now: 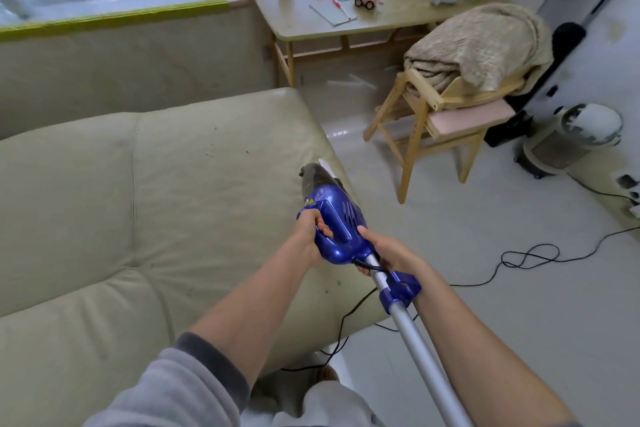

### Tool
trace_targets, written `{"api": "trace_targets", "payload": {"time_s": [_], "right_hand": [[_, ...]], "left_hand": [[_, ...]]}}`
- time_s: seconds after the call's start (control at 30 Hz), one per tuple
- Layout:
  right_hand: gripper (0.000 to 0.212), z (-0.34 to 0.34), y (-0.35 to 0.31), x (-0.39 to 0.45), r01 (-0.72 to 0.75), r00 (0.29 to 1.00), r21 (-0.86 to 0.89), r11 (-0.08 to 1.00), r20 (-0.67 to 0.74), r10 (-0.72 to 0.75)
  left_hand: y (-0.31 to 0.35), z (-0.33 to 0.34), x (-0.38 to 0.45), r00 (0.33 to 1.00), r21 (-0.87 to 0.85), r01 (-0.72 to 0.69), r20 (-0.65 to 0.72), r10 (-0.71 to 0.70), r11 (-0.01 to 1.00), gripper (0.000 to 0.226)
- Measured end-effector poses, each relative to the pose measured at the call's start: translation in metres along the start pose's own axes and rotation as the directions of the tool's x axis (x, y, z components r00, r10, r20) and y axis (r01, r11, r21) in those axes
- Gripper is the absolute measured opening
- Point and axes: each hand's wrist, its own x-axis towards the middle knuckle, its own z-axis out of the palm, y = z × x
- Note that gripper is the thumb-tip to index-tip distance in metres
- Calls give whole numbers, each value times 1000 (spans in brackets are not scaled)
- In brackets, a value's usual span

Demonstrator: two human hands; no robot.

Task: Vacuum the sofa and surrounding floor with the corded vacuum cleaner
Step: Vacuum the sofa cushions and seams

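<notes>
Your cream sofa (145, 204) fills the left, crumbs on its far cushion. Over its right edge you hold the blue vacuum cleaner (337, 222): your left hand (308, 236) grasps its body, your right hand (388, 253) wraps the silver tube. Its black cord (526, 256) loops across the floor (502, 305). The yellow label is unreadable.

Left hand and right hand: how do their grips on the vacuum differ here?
The left hand grips the handle of the blue vacuum body, fingers curled through the opening; the right hand holds lower down, where the silver tube meets the body. The left hand sits over the sofa edge; the right hangs over the floor. Both are closed on the vacuum.
</notes>
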Motion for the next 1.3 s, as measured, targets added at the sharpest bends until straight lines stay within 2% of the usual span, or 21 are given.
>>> {"api": "trace_targets", "payload": {"time_s": [0.2,0.27,0.53,0.8,1.03,1.3], "right_hand": [[36,24,-2,-3,17,999,-56,998,-29,-19],[41,32,-2,-2,21,999,-67,998,-30,-23],[36,70,-1,-6,27,999,-125,992,39,-22],[32,86,6,-12,22,999,-148,989,45,-16],[31,111,14,-19,24,997,-201,979,81,-7],[38,146,26,-18,52,989,-305,951,151,-5]], "left_hand": [[6,-27,6,1000,-51,20,6,-20,999,26],[9,-34,5,1000,-70,20,9,-19,997,27],[16,-75,-5,1000,-189,-12,-24,8,982,24],[10,-93,-24,998,-192,-52,-48,43,980,27],[5,-120,-40,992,-294,-110,-89,87,949,16],[-1,-158,-57,980,-362,-169,-157,119,917,24]]}}
